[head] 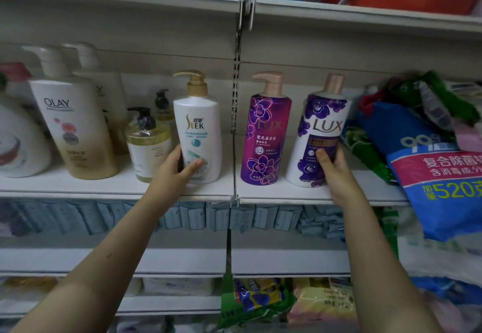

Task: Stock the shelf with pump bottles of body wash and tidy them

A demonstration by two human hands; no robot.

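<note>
Two bottles are held at once on the white metal shelf (78, 185): the white plastic pump bottle with a gold pump (199, 124) is gripped low on its body by the left hand (174, 168), and the white-and-purple pump bottle with a rose-gold pump (322, 129) is clasped near its base by the right hand (335, 169). Both stand near the shelf's front edge. The step is judged to be straightening, so each label is best squared to that edge and each base drawn level with the magenta pump bottle (266, 134) between them. The right bottle appears to lean and should be set flat before release. "SLEK" is read on the left bottle, "LUX" on both purple ones, "OLAY" on the tall cream-and-gold bottle (70, 124) towards the left end — and "520" on the blue bag (430, 176) at the right end.
</note>
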